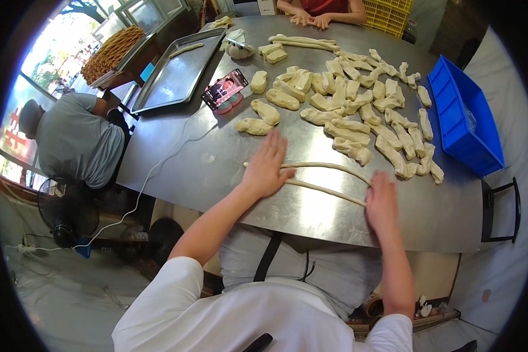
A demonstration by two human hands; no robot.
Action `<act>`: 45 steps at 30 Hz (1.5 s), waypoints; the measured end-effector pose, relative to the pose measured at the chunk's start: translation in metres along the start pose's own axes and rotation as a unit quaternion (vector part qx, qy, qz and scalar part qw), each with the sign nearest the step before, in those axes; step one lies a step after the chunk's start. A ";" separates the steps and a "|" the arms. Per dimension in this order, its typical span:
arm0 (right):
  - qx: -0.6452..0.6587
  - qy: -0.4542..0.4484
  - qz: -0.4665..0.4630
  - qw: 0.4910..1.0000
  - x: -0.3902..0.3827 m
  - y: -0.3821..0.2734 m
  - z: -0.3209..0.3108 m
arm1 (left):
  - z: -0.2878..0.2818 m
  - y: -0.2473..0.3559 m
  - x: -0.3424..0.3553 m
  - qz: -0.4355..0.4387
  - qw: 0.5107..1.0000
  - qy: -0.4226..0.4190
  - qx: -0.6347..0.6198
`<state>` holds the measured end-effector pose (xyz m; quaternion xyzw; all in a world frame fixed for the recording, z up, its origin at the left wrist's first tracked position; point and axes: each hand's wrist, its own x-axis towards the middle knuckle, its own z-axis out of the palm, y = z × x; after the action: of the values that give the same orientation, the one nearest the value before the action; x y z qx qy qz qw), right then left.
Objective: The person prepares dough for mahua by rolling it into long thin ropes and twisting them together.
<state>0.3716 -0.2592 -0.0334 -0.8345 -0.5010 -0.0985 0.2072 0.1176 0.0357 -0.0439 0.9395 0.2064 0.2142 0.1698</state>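
Observation:
A long, thin dough rope lies on the steel table in two nearly parallel strands between my hands. My left hand rests flat across the strands' left ends, its fingers stretched out and pointing away from me. At the right ends, my right hand lies over the dough with its fingers extended; the tips of the strands are hidden beneath it. Just beyond my left fingers sit two thick dough pieces. Many cut dough pieces are heaped on the table beyond my right hand.
A metal tray holding one twisted dough strip stands at the far left. Near it a propped phone trails a white cable. At the right is a blue crate. One person sits at left; another's hands rest on the far edge.

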 end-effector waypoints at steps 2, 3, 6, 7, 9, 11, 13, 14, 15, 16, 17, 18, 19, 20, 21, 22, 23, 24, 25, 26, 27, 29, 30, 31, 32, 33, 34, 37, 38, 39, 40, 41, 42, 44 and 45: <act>0.070 -0.088 -0.070 0.991 -0.045 -0.007 -0.032 | -0.041 0.016 -0.056 0.036 0.988 -0.137 0.060; 0.076 -0.135 -0.111 0.982 -0.061 0.010 -0.042 | -0.059 0.030 -0.074 0.056 0.974 -0.199 0.092; 0.365 -0.210 0.201 0.885 -0.064 0.069 -0.034 | -0.064 0.073 -0.077 -0.062 0.966 -0.192 0.161; 0.300 -0.193 0.217 0.909 -0.043 0.051 -0.039 | -0.047 0.065 -0.068 -0.075 0.983 -0.117 0.120; 0.165 -0.135 0.239 0.947 0.033 -0.002 -0.058 | -0.004 0.022 -0.016 -0.084 0.994 0.051 0.043; -0.006 -0.015 0.008 1.000 0.002 0.005 -0.002 | 0.006 0.015 -0.011 0.010 0.998 -0.055 -0.004; 0.102 -0.085 -0.030 0.991 -0.032 -0.010 -0.030 | -0.018 0.012 -0.034 0.038 0.990 -0.131 0.028; 0.106 -0.121 -0.051 0.986 -0.057 0.005 -0.044 | -0.039 0.035 -0.069 0.040 0.984 -0.160 0.073; 0.113 -0.157 -0.071 0.979 -0.068 0.015 -0.054 | -0.054 0.050 -0.085 0.040 0.974 -0.190 0.119; 0.202 -0.170 0.078 0.961 -0.054 0.018 -0.064 | -0.055 0.057 -0.071 0.008 0.974 -0.179 0.138; 0.288 -0.192 0.223 0.911 -0.030 0.017 -0.071 | -0.051 0.067 -0.060 -0.036 0.972 -0.176 0.153; 0.271 -0.194 0.254 0.908 -0.010 0.013 -0.064 | -0.046 0.072 -0.052 -0.084 0.967 -0.173 0.168; 0.252 -0.194 0.289 0.903 0.009 0.010 -0.062 | -0.029 0.057 -0.029 -0.068 0.984 -0.098 0.130; 0.139 -0.165 0.211 0.953 0.026 0.006 -0.048 | -0.002 0.030 0.002 -0.048 0.994 -0.021 0.092; 0.023 -0.134 0.134 0.982 0.029 0.004 -0.029 | 0.007 0.022 0.009 -0.017 0.998 -0.011 0.055; 0.018 0.056 0.021 0.998 0.007 0.002 0.005 | 0.017 0.017 0.019 0.017 1.000 -0.003 0.014; 0.047 0.008 -0.015 0.999 -0.019 0.000 -0.005 | 0.001 0.018 -0.003 0.038 0.997 -0.066 0.029; 0.070 -0.032 -0.053 0.996 -0.049 0.000 -0.026 | -0.024 0.028 -0.037 0.064 0.990 -0.122 0.044; 0.095 -0.074 -0.090 0.989 -0.060 0.002 -0.040 | -0.042 0.041 -0.056 0.089 0.978 -0.179 0.061; 0.167 -0.119 0.016 0.979 -0.051 0.013 -0.047 | -0.050 0.054 -0.053 0.053 0.977 -0.183 0.094; 0.241 -0.176 0.123 0.947 -0.048 0.019 -0.057 | -0.057 0.071 -0.062 0.008 0.973 -0.196 0.122; 0.246 -0.220 0.231 0.915 -0.030 0.019 -0.062 | -0.037 0.073 -0.051 -0.050 0.983 -0.133 0.117; 0.182 -0.205 0.229 0.934 0.014 0.002 -0.064 | -0.004 0.046 -0.015 -0.061 0.993 -0.049 0.086; 0.128 -0.153 0.175 0.964 0.017 0.001 -0.050 | 0.020 0.032 0.008 -0.063 0.996 0.033 0.048; 0.066 -0.097 0.126 0.985 0.019 0.001 -0.033 | 0.025 0.031 0.004 -0.028 0.999 -0.012 0.013; 0.018 -0.005 0.016 1.000 0.002 0.004 0.000 | 0.020 0.027 0.000 0.009 0.998 -0.055 -0.019; 0.150 -0.120 0.068 0.979 -0.008 -0.025 -0.028 | 0.013 0.017 -0.008 0.037 0.994 -0.095 -0.047; 0.110 -0.144 -0.060 0.982 -0.077 0.019 -0.047 | -0.042 0.060 -0.076 0.072 0.976 -0.167 0.118; 0.154 -0.154 0.035 0.975 -0.072 0.013 -0.054 | -0.040 0.065 -0.070 0.035 0.978 -0.158 0.133; 0.197 -0.140 0.126 0.962 -0.056 0.010 -0.057 | -0.032 0.072 -0.049 -0.001 0.978 -0.148 0.148; 0.223 -0.138 0.206 0.943 -0.024 0.008 -0.057 | -0.024 0.077 -0.035 -0.042 0.976 -0.144 0.161; 0.243 -0.125 0.278 0.921 0.008 0.005 -0.057 | -0.012 0.061 -0.010 -0.031 0.989 -0.076 0.123; 0.127 -0.103 0.166 0.972 0.021 0.004 -0.039 | 0.009 0.036 0.015 -0.018 0.996 -0.007 0.083; 0.062 0.027 -0.024 0.997 0.008 -0.005 -0.003 | 0.025 0.030 0.022 0.032 0.999 -0.014 0.040; 0.100 -0.061 0.010 0.993 -0.017 -0.014 -0.018 | 0.011 0.031 -0.001 0.064 0.993 -0.087 0.043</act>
<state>0.3519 -0.2754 -0.0199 -0.8189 -0.5117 0.0057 0.2598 0.1316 0.0056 -0.0408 0.9723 0.1394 0.1327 0.1327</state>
